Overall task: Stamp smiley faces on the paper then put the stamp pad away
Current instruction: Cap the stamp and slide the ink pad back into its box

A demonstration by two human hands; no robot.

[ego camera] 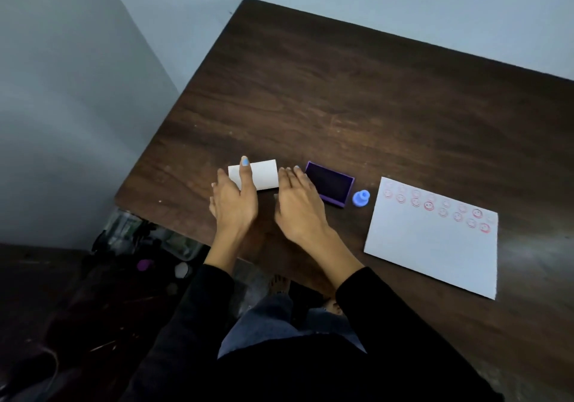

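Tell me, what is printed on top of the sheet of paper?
The paper shows red smiley faces in two rough rows along its far edge; the rest is blank. Nothing lies on it, and nothing covers it. Its underside is hidden against the table.

one table (pixel 341 90), one paper (pixel 435 246) with roughly eighteen red smileys, one purple stamp pad (pixel 329 184), one blue stamp (pixel 361 198), one white box (pixel 264 174), two hands.

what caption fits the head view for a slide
Both hands at a white box, beside the open stamp pad, blue stamp and smiley-stamped paper.
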